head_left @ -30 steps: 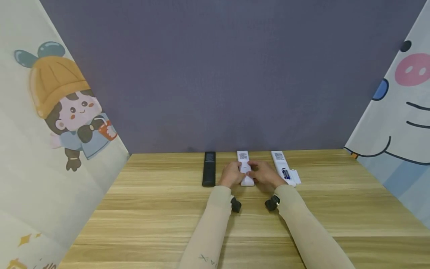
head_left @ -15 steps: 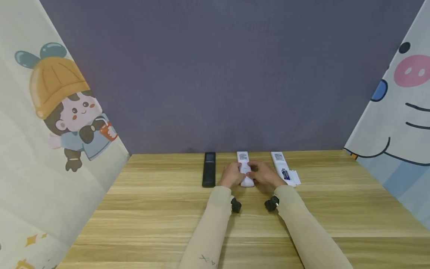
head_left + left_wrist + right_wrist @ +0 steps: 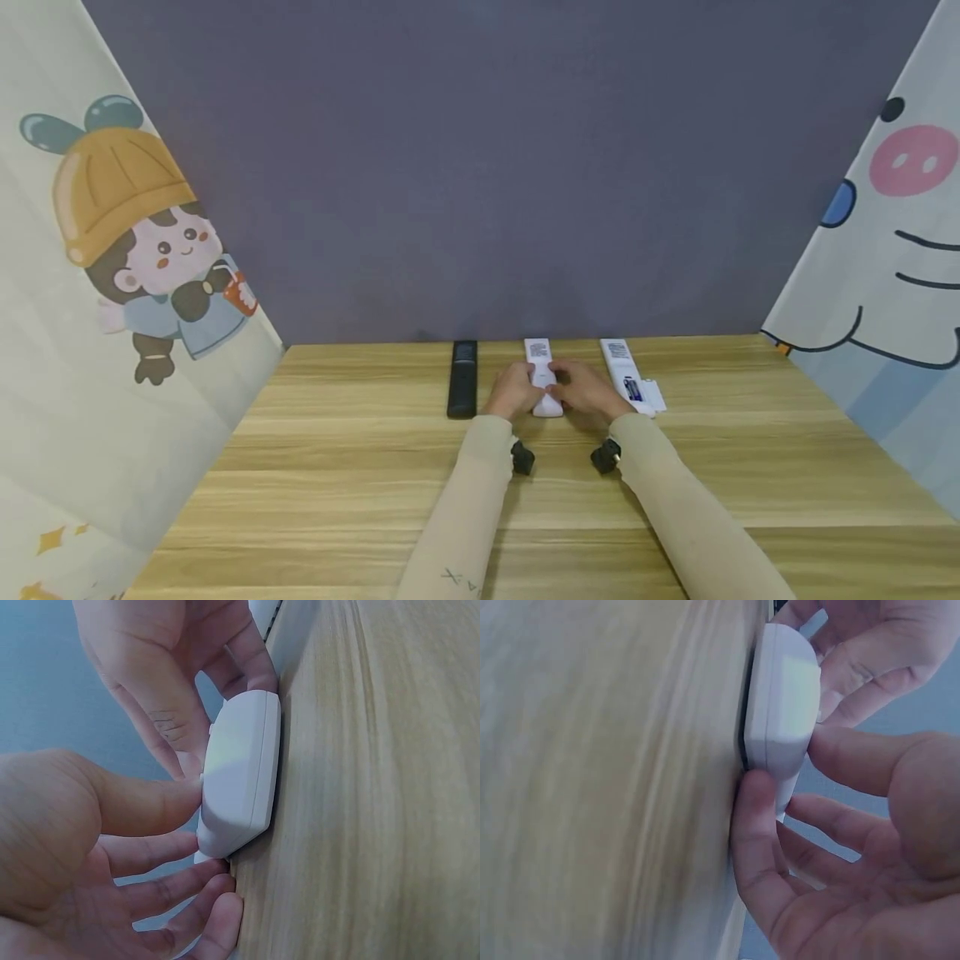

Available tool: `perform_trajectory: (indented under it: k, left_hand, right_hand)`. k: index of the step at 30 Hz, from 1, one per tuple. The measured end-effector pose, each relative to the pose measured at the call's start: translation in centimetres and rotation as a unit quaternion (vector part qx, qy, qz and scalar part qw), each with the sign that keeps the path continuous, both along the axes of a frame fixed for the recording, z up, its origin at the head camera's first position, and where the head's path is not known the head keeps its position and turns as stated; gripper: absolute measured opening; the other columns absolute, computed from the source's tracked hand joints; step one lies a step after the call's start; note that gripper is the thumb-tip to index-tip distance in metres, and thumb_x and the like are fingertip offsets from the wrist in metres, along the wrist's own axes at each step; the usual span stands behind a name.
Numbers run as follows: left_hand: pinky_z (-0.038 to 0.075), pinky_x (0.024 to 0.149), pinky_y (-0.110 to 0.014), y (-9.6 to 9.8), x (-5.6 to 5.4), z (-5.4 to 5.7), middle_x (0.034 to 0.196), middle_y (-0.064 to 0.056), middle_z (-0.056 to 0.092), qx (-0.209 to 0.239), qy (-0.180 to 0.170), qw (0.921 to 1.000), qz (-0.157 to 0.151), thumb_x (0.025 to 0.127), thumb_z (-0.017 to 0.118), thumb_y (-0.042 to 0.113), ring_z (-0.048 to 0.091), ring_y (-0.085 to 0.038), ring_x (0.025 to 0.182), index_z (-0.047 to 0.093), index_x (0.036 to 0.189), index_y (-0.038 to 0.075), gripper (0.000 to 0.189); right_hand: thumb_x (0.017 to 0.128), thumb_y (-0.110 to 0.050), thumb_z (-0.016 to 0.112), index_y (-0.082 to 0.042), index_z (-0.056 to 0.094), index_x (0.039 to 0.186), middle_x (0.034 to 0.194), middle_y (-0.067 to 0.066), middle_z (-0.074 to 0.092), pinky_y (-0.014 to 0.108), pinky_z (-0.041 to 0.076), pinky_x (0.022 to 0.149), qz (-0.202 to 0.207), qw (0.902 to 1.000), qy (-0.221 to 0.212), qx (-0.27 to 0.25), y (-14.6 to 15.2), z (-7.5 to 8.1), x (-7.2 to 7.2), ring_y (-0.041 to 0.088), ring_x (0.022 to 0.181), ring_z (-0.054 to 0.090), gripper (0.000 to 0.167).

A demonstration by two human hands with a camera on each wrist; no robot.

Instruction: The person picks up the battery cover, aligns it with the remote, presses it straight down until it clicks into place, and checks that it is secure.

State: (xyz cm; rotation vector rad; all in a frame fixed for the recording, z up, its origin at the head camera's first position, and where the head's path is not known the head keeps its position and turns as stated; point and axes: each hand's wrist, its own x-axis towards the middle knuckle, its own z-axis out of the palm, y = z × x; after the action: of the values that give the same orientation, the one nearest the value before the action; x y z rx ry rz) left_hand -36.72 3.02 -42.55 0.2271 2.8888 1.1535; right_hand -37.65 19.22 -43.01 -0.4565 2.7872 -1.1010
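Observation:
A white remote control (image 3: 543, 380) lies back side up on the wooden table, a printed label at its far end. From its left my left hand (image 3: 513, 390) grips it, thumb on top and fingers along the side. My right hand (image 3: 587, 389) holds the opposite side the same way, its thumb near the left one. The left wrist view shows the near end of the remote (image 3: 244, 761) low over the wood, both thumbs pressing its back. In the right wrist view, one right fingertip touches the near end of the remote (image 3: 784, 701). The hands hide its middle edges.
To the left lies a black remote control (image 3: 462, 380). Right of the hands is another white remote control (image 3: 621, 367), its battery compartment uncovered with batteries inside, a white cover (image 3: 655, 395) beside it. A grey partition (image 3: 480, 183) rises behind the table (image 3: 337, 483).
The head view has shifted slightly, so everything sits a little further left in it. Both hands keep their grip on the white remote, which stays in place.

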Motion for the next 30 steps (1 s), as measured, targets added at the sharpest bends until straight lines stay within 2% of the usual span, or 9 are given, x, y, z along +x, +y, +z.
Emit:
perform_trajectory:
  k: [3,10,17,24,26,30]
  left_hand:
    - [0.05,0.105,-0.042,-0.1,0.0,0.1,0.134,-0.014,0.069,-0.003,0.001,1.0,0.001,0.087,0.074,0.012,0.063,-0.031,0.12,0.065,0.135,0.003,0.05]
    - [0.052,0.102,-0.041,-0.1,0.0,0.1,0.131,-0.014,0.07,-0.005,-0.003,1.0,-0.001,0.087,0.072,0.011,0.064,-0.03,0.116,0.066,0.133,0.003,0.047]
    - [0.049,0.108,-0.043,0.0,0.1,0.3,0.139,-0.016,0.065,-0.01,-0.011,0.9999,-0.001,0.088,0.07,0.011,0.062,-0.032,0.125,0.061,0.139,0.002,0.052]
    - [0.051,0.105,-0.043,0.2,0.1,0.5,0.137,-0.017,0.066,-0.019,-0.004,0.9998,-0.002,0.089,0.07,0.009,0.063,-0.032,0.121,0.062,0.137,0.001,0.05]
    - [0.051,0.105,-0.043,0.3,0.1,0.5,0.137,-0.016,0.066,-0.021,-0.001,0.9998,-0.001,0.089,0.07,0.008,0.063,-0.032,0.121,0.063,0.136,0.001,0.049]
    - [0.051,0.104,-0.042,0.4,0.3,0.7,0.134,-0.014,0.068,-0.013,0.006,0.9999,0.009,0.087,0.069,0.006,0.062,-0.032,0.122,0.065,0.135,0.003,0.048]
  right_hand:
    - [0.099,-0.012,0.063,0.008,0.05,0.145,0.137,0.029,0.06,0.03,0.053,0.073,0.002,1.0,0.0,0.01,-0.1,0.0,0.0,0.015,0.073,0.065,0.052]
    - [0.101,-0.017,0.061,0.004,0.049,0.147,0.136,0.025,0.062,0.04,0.051,0.089,0.003,0.9991,0.002,0.042,-0.1,0.0,-0.1,0.014,0.073,0.063,0.052]
    - [0.102,-0.019,0.06,0.003,0.046,0.15,0.116,0.021,0.069,0.042,0.049,0.091,0.006,0.9985,-0.003,0.054,0.1,0.1,0.0,0.014,0.072,0.062,0.054]
    - [0.1,-0.018,0.062,0.005,0.045,0.149,0.143,0.028,0.056,0.046,0.051,0.098,0.008,0.9996,-0.014,0.024,0.4,0.2,0.1,0.019,0.085,0.068,0.057]
    - [0.098,-0.018,0.063,0.007,0.048,0.146,0.141,0.029,0.058,0.048,0.053,0.098,0.017,0.9997,-0.003,0.019,0.7,0.2,0.1,0.023,0.091,0.07,0.055]
    - [0.098,-0.014,0.062,0.012,0.051,0.138,0.132,0.032,0.061,0.042,0.059,0.086,0.034,0.999,-0.021,-0.022,1.3,0.6,0.1,0.025,0.091,0.071,0.049]
